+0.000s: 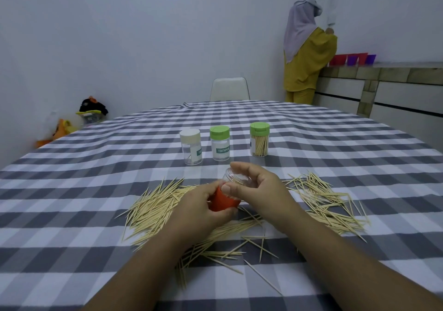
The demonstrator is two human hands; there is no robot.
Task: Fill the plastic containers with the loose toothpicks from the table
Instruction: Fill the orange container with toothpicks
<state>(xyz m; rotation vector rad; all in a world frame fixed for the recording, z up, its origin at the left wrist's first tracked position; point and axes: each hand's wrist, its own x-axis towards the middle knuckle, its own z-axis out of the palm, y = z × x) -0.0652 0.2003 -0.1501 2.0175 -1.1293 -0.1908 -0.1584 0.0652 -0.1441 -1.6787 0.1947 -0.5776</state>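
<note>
The clear container (236, 178), light, rigid and probably slick, is held tilted just above the loose toothpicks (153, 206). The right hand (257, 190) curls round its body; the left hand (203, 208) grips the red lid (221, 199), the surest hold for twisting. Behind the toothpicks stand three capped containers (219, 146).
</note>
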